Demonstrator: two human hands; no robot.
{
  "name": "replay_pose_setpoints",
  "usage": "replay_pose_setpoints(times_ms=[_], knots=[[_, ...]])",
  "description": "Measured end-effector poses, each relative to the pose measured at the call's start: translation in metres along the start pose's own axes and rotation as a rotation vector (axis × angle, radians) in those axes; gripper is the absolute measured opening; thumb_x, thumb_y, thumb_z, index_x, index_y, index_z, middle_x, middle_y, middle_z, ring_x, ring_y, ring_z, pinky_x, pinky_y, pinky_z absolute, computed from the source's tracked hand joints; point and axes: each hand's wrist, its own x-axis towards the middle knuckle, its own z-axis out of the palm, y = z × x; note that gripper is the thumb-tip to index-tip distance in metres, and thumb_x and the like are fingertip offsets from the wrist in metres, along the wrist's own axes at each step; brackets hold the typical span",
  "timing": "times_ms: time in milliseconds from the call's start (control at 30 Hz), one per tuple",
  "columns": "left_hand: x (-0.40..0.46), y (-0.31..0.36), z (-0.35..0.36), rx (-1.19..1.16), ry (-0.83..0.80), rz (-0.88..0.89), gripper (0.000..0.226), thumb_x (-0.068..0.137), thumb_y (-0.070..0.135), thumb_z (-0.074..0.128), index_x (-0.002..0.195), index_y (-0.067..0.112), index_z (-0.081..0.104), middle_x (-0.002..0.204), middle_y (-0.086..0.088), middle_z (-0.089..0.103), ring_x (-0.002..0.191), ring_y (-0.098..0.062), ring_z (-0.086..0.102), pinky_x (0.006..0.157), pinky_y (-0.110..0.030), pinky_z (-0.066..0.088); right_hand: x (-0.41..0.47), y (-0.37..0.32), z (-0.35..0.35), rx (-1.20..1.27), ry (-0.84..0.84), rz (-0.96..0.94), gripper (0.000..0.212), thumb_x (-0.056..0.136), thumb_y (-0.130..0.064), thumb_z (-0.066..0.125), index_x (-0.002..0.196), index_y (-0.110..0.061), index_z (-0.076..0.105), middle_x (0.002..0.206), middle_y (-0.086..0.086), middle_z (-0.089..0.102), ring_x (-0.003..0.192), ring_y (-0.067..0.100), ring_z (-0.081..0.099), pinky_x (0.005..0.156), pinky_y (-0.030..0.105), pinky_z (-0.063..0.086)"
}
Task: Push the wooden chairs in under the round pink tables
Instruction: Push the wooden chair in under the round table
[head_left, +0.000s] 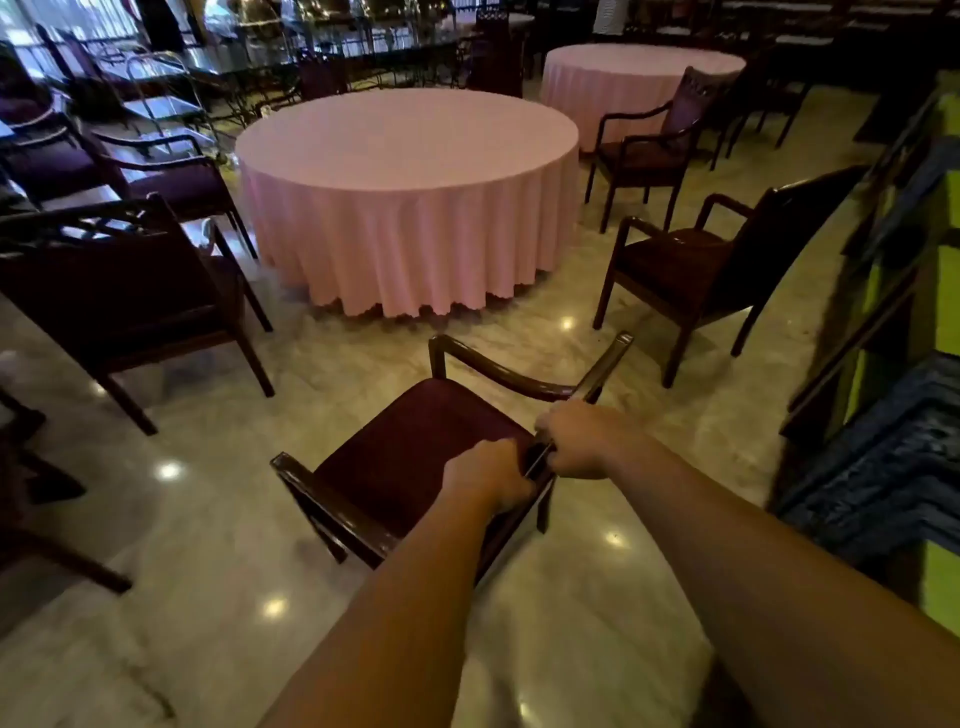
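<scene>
Head view: both hands, left (488, 475) and right (576, 441), squeeze the chair (415, 447) back; the pink counter (410, 156) sits straight ahead, well apart.

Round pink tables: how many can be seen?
2: the near table at centre, and the far table behind it on the right. More may be hidden in the dark background.

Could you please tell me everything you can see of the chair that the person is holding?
The held chair is a dark, glossy wooden armchair with a maroon padded seat and two curved armrests. It stands on the polished marble floor, seat facing the near pink table but apart from its cloth, not yet pushed under. It is seen from above and behind, angled to the left. The left hand and right hand both grip the top of its backrest; nothing else touches it.
</scene>
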Motion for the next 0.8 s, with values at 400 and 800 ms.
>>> replay_pose_setpoints(times_ms=[400,800], knots=[[0.067,0.023,0.047,-0.088,0.196,-0.225,0.03,0.094,0.043,0.055,0.109,0.018,0.06,0.101,-0.005,0.067,0.092,-0.03,0.067,0.082,-0.042,0.054,0.073,0.078,0.032,-0.227,0.053,-0.148,0.042,0.089,-0.029,0.065,0.13,-0.026,0.057,0.127,0.004,0.053,0.129,0.027,0.045,0.102,0.043,0.039],[0.105,-0.01,0.015,0.127,0.239,-0.188,0.029,0.101,0.041,0.051,0.113,0.019,0.064,0.1,-0.005,0.071,0.087,-0.028,0.07,0.078,-0.041,0.056,0.149,0.081,0.011,-0.324,0.032,-0.132,0.034,0.089,-0.036,0.068,0.119,-0.021,0.064,0.121,0.004,0.059,0.121,0.028,0.05,0.098,0.042,0.042]])
